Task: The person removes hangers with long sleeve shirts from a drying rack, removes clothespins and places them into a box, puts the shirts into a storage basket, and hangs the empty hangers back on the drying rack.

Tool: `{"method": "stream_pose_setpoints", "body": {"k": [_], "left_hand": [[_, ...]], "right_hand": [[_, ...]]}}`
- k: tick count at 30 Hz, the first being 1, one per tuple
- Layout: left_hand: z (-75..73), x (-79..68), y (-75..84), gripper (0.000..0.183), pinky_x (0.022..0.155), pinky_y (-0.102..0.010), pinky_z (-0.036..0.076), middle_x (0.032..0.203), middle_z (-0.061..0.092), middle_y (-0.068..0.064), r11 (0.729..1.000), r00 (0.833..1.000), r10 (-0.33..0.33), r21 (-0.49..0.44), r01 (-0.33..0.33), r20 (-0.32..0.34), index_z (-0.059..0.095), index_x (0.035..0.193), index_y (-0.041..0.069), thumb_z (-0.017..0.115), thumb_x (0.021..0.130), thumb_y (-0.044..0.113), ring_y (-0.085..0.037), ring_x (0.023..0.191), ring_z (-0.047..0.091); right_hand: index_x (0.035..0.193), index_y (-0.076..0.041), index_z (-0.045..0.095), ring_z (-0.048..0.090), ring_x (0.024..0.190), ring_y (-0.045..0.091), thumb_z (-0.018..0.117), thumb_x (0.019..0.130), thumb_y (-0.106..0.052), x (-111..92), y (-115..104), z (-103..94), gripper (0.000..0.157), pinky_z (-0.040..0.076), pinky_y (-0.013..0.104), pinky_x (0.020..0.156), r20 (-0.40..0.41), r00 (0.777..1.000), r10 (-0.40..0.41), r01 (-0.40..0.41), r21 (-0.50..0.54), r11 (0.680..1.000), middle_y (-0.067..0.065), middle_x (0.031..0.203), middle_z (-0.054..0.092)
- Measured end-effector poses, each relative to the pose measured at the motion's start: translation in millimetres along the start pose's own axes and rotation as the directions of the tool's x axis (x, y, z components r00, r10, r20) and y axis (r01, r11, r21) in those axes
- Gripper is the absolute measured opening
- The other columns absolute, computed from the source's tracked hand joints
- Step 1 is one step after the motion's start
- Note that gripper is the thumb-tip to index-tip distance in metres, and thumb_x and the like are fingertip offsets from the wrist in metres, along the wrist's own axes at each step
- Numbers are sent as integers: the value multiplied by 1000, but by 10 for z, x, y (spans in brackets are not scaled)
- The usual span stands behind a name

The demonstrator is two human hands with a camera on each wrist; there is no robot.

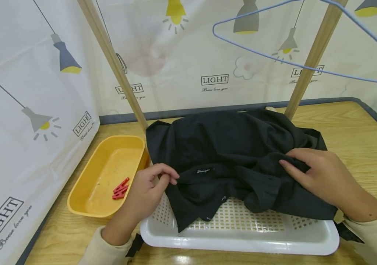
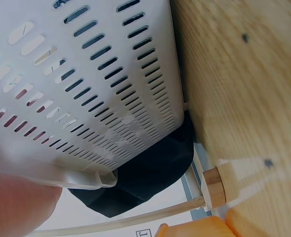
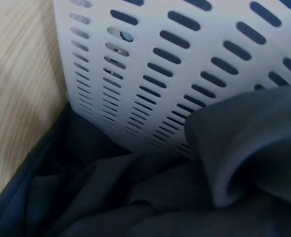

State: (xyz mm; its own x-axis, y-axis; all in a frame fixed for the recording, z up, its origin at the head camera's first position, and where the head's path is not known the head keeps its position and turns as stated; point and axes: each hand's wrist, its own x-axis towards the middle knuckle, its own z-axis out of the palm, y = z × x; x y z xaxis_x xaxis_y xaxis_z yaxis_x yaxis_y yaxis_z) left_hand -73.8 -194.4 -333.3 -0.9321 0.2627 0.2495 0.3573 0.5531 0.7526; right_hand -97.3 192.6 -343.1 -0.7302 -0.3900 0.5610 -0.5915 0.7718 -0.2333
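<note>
A black garment with small white lettering lies bunched over a white perforated basket, its near corner hanging inside. My right hand pinches a fold on the garment's right side between thumb and fingers. At the left edge my left hand is loosely bent, fingertips right at the cloth. In the left wrist view part of the left hand shows beside the basket wall, and dark cloth hangs past the basket's end. Folds of the garment fill the lower right wrist view.
A yellow tub holding red clothes pegs stands left of the basket. Wooden poles rise behind the garment. A blue hanger hangs at upper right. A printed curtain closes off the back of the wooden table.
</note>
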Motion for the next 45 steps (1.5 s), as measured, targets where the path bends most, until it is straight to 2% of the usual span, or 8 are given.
{"method": "stream_pose_setpoints", "body": {"k": [9, 14, 20, 24, 28, 35, 39, 45], "left_hand": [[-4, 3, 16, 21, 69, -22, 49, 78, 64, 10, 1000, 1000, -5, 1, 5, 2, 66, 86, 17, 47, 93, 12, -5, 76, 59], [-9, 5, 28, 21, 69, -22, 49, 78, 64, 10, 1000, 1000, 0, 4, 0, 1, 66, 87, 17, 47, 93, 11, -4, 76, 59], [-11, 2, 19, 21, 70, -22, 49, 78, 64, 10, 1000, 1000, -5, 5, 5, 4, 66, 87, 16, 47, 93, 12, -4, 76, 59], [-8, 4, 11, 21, 70, -22, 49, 78, 64, 10, 1000, 1000, -6, 2, 6, 6, 66, 86, 17, 47, 93, 12, -4, 76, 59], [-6, 6, 7, 21, 70, -22, 49, 78, 64, 10, 1000, 1000, -3, -1, 3, 4, 66, 86, 19, 47, 93, 12, -4, 76, 59], [-4, 9, 2, 21, 70, -23, 50, 78, 64, 9, 1000, 1000, -8, -9, 8, 10, 66, 86, 19, 47, 94, 13, -4, 76, 59], [-3, 8, 1, 21, 71, -24, 50, 78, 64, 9, 1000, 1000, -13, -14, 13, 8, 65, 86, 20, 48, 93, 12, -5, 76, 59], [-2, 1, 13, 20, 71, -25, 50, 80, 65, 8, 1000, 1000, -28, -13, 28, 9, 66, 87, 16, 48, 93, 10, -6, 77, 59]], "right_hand": [[92, -17, 64, 35, 43, -6, 67, 80, -20, -13, -43, 7, 13, 37, 24, 47, 45, 988, 149, -150, 26, 988, -6, 68, 62], [115, -19, 55, 26, 38, 3, 60, 87, -29, -12, -60, -6, 30, 25, 23, 42, 124, 954, 274, -279, 24, 960, -9, 49, 41], [137, -18, 38, 29, 39, 5, 60, 86, -32, -4, -55, -6, 57, 24, 24, 40, 135, 944, 302, -305, 2, 952, -3, 54, 43], [142, -15, 33, 28, 37, 6, 58, 87, -33, -6, -55, -7, 63, 24, 25, 41, 140, 932, 334, -337, -5, 942, -4, 46, 37], [137, -8, 41, 26, 35, 7, 57, 88, -32, -19, -49, -4, 56, 23, 25, 42, 140, 921, 364, -369, 11, 929, -5, 41, 34], [101, -6, 65, 30, 35, 3, 61, 86, -26, -28, -11, 14, 26, 29, 24, 43, 92, 934, 344, -347, 17, 938, -7, 42, 39], [91, -5, 65, 51, 51, 12, 65, 82, -21, -20, 0, 17, 18, 41, 32, 52, 35, 950, 311, -312, 33, 950, 3, 63, 59], [90, -3, 65, 51, 68, 24, 66, 81, -20, -31, -10, 22, 19, 42, 38, 59, 9, 947, 322, -322, 19, 947, 11, 89, 52]]}}
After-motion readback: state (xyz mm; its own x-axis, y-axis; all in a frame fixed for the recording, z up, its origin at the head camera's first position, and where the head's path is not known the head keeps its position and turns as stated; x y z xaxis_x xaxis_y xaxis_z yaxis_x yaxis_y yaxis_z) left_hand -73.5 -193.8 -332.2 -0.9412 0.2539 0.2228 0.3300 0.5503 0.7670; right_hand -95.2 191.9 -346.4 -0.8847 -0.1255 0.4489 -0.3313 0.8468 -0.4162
